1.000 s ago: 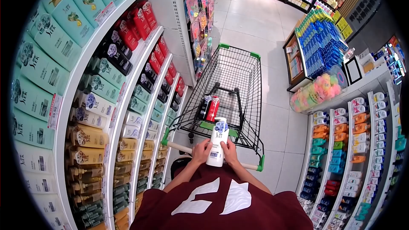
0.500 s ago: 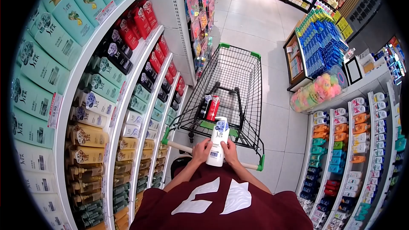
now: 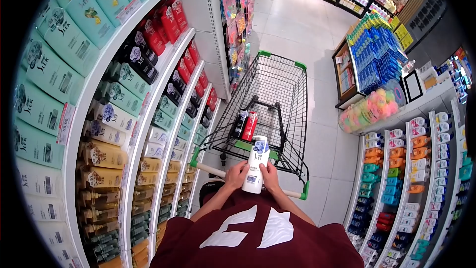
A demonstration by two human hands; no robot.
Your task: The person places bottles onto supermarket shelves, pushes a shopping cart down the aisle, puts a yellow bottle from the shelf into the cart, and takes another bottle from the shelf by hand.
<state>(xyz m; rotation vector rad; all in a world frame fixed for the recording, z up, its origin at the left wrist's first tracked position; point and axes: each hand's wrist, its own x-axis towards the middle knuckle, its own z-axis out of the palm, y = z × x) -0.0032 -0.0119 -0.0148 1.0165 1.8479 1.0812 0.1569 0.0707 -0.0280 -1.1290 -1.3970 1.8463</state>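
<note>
A white shampoo bottle [image 3: 254,172] with a blue-and-white label stands nearly upright between my two hands, its front towards me. My left hand [image 3: 237,174] grips its left side, and my right hand [image 3: 270,176] grips the right side, thumbs on the front. Just beyond is the handle of a shopping cart [image 3: 210,170], pale with green ends. In the cart, a black bottle [image 3: 240,124] and a red bottle [image 3: 250,126] lie side by side near the handle end. The white bottle's top overlaps the cart from my viewpoint.
Shelves [image 3: 115,30] of mint, black, red, white and gold bottles line the left. Bottle shelves [image 3: 391,188] stand on the right, below a bag of colourful puffs [image 3: 369,110]. A stand of blue boxes [image 3: 377,59] is further back. Tiled floor [image 3: 285,7] stretches ahead.
The white bottle has turned slightly in my hands, and its pump top shows less distinctly now. The view has shifted a little; the cart and its two bottles stay put.
</note>
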